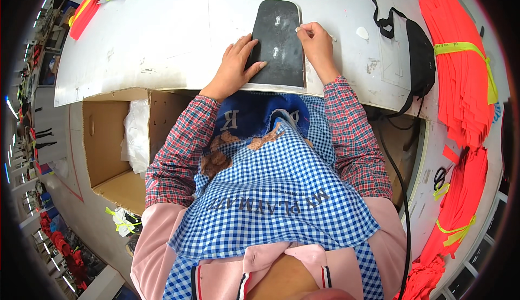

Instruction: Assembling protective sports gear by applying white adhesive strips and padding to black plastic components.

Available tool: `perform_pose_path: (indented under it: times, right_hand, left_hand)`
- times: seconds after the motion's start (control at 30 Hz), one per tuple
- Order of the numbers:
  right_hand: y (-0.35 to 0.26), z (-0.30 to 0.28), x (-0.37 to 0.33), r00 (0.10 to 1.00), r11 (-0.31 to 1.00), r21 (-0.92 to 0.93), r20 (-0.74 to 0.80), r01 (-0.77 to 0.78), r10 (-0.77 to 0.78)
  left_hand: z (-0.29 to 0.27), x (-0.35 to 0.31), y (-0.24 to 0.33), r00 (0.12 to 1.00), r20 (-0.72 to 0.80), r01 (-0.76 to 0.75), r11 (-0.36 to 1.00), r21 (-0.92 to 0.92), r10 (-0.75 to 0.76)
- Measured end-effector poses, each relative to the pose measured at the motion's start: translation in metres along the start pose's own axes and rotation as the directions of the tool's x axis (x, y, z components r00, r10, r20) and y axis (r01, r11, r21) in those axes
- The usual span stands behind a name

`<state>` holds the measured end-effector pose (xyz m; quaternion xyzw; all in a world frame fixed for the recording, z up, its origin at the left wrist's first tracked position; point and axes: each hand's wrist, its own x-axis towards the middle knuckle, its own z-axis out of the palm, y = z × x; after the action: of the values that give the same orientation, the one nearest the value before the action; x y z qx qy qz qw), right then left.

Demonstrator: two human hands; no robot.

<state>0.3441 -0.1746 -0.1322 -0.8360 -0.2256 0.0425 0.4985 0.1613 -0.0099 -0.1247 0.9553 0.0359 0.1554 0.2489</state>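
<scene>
A black flat panel, narrower and rounded at its far end, lies on the white tabletop near the front edge. Along its right side a thin strip of a paler layer shows beneath it. My left hand lies with fingers spread on the panel's left edge, thumb on its face, gripping nothing. At the right edge my right hand is closed in a pinch. A small white tip pokes out at its fingertips; what kind of thing it is, I cannot make out.
A flat white teardrop-shaped piece lies right of my right hand. Farther right are a black bag with straps and bundled coral-red fabric pieces. Below the table's left edge stands an open cardboard box. A black cable hangs at the right.
</scene>
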Motion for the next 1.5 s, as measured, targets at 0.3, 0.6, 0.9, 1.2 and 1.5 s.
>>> perform_pose_path:
  times: [0.3, 0.6, 0.9, 1.2, 1.5]
  right_hand:
    - [0.003, 0.001, 0.002, 1.0, 1.0, 0.008, -0.006, -0.005, 0.005]
    - [0.004, 0.0, 0.004, 1.0, 1.0, 0.013, 0.016, -0.02, 0.02]
    - [0.003, -0.003, -0.002, 0.995, 0.989, 0.135, -0.075, -0.061, 0.071]
    - [-0.036, 0.002, -0.03, 0.99, 0.929, 0.351, 0.115, -0.118, 0.082]
    - [-0.029, 0.011, -0.036, 0.965, 0.99, -0.113, 0.24, -0.084, 0.109]
  left_hand:
    - [-0.003, 0.0, -0.007, 0.998, 0.07, -0.004, 1.0, -0.002, 0.004]
    - [0.001, 0.016, 0.004, 1.0, 0.004, -0.012, 0.997, 0.078, 0.012]
    - [0.017, 0.025, -0.002, 0.999, 0.026, -0.026, 0.99, 0.138, 0.022]
    - [0.02, 0.023, -0.001, 1.0, -0.019, -0.016, 0.987, 0.158, 0.019]
    - [0.022, 0.023, 0.0, 0.999, -0.044, -0.013, 0.991, 0.133, 0.019]
